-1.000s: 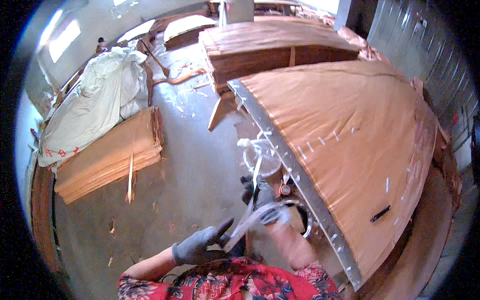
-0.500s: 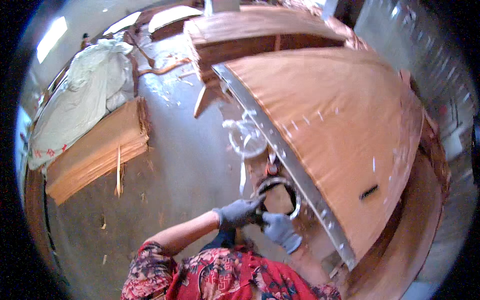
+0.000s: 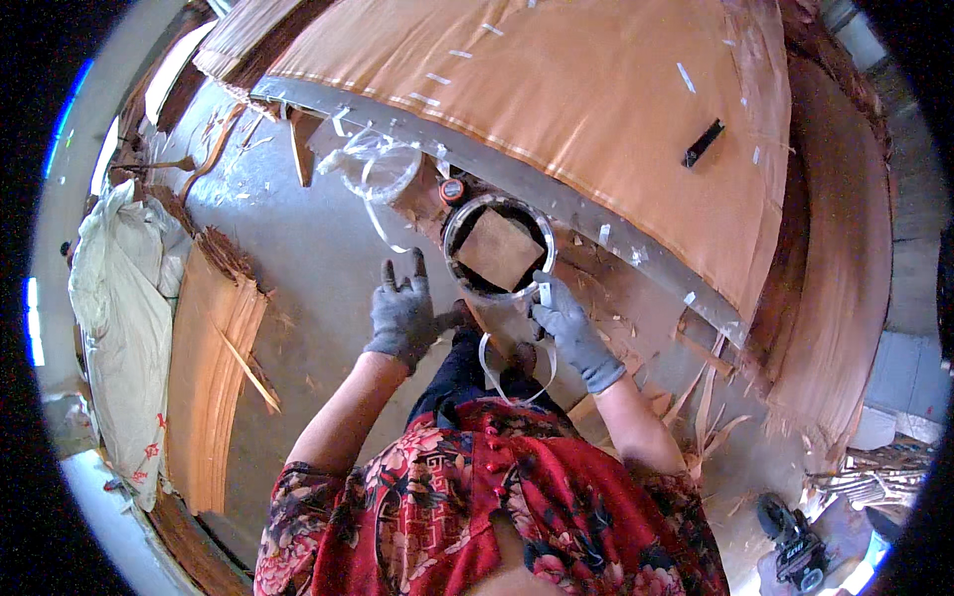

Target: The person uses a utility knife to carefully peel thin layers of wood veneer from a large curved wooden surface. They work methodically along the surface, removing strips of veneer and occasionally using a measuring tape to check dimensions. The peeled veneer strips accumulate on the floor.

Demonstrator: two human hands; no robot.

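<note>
My left hand (image 3: 405, 310), in a grey glove, is raised over the floor with its fingers spread and nothing in it. To its right, my right hand (image 3: 573, 333), also gloved, is closed on a white tape strip (image 3: 544, 294). A narrow white loop (image 3: 494, 382) hangs below that hand in front of my dark trousers; it seems to belong to the same strip. Just beyond the hands stands a round bucket (image 3: 550, 230) with a pale rim, holding a square brown piece (image 3: 500, 248). An orange and black tape measure (image 3: 452, 191) lies beside it.
A large stack of brown veneer sheets (image 3: 596, 109) with a grey metal edge (image 3: 556, 204) fills the far side. A black tool (image 3: 703, 142) and white tape bits lie on it. A clear plastic bag (image 3: 373, 164) hangs near the edge. At left are stacked boards (image 3: 214, 368) and a white sheet (image 3: 119, 288).
My view has turned, so the veneer stack lies across the top. My left hand has come away from the bucket and spread open. A white strip now shows at my right hand.
</note>
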